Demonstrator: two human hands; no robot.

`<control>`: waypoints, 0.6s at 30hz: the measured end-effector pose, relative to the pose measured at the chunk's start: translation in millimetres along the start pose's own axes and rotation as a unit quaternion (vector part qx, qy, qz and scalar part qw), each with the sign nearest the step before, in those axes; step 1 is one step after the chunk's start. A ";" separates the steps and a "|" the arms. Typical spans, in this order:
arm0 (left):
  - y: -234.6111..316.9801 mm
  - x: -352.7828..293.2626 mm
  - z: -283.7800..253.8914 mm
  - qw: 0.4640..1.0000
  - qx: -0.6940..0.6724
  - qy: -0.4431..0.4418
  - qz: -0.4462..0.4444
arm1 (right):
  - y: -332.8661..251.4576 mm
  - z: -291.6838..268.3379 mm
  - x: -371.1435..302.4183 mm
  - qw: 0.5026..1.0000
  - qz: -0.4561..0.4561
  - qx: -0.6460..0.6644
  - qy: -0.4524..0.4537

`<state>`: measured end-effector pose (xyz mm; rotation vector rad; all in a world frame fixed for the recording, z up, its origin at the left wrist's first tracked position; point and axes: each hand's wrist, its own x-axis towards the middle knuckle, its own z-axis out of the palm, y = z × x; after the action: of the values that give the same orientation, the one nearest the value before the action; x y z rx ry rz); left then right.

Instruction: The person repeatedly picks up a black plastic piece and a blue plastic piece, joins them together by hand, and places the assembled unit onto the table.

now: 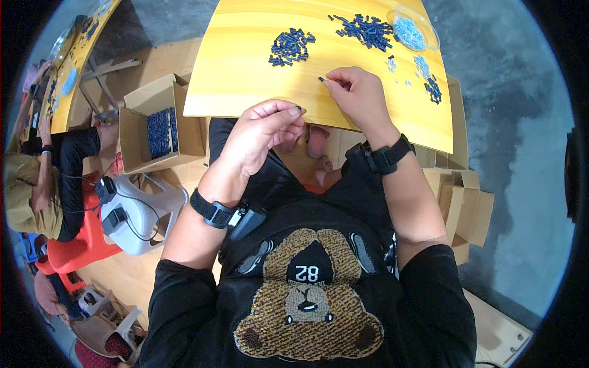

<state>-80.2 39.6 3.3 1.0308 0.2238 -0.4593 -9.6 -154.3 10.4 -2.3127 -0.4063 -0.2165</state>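
At the near edge of a yellow table [239, 86], my left hand [261, 132] pinches a small dark piece [299, 109] between thumb and forefinger. Farther in and to the right, my right hand [361, 98] grips another small dark part [321, 79], its tip poking out past the fingers. Both pieces are too small to name more exactly. Beyond my hands lie one heap of short dark parts [292, 47] and a second dark heap [366, 32]. A see-through round tub [437, 42] at the far right holds tiny light-blue pieces [408, 34].
Right of my right hand are loose pale bits [421, 65] and a small dark cluster [433, 89]. An open cardboard box [184, 138] of dark parts stands on the left, by a white stool [138, 218] with cabled devices. Another person [43, 178] sits at a table farther left.
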 end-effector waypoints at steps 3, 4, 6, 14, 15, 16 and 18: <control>-2.5 3.5 -0.1 1.000 -0.012 -0.015 -0.001 | 2.8 -0.2 3.5 0.997 0.043 -0.056 -0.041; -2.4 4.0 -0.6 1.000 -0.011 -0.009 -0.004 | 7.4 2.6 2.1 0.997 0.024 -0.072 -0.026; 1.9 1.8 -2.5 1.000 -0.010 -0.002 -0.009 | 11.7 6.6 1.6 0.995 0.012 -0.100 -0.004; 2.3 5.5 -6.4 1.000 -0.015 0.013 0.000 | 10.2 4.4 -4.5 0.999 0.012 -0.047 0.002; 4.0 5.9 -5.2 1.000 -0.012 0.011 -0.004 | 13.3 -1.5 -7.6 0.999 0.010 -0.049 0.003; 4.0 6.0 -5.3 1.000 -0.014 0.013 -0.002 | 21.4 -8.5 -12.6 0.998 0.016 -0.042 0.034; 4.4 6.1 -4.4 1.000 -0.009 0.013 -0.005 | 36.1 -27.5 -18.2 0.995 0.025 -0.051 0.086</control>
<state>-72.6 43.7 2.2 1.0195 0.2555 -0.4530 -14.7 -202.0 0.5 -2.3776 -0.2561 -0.4184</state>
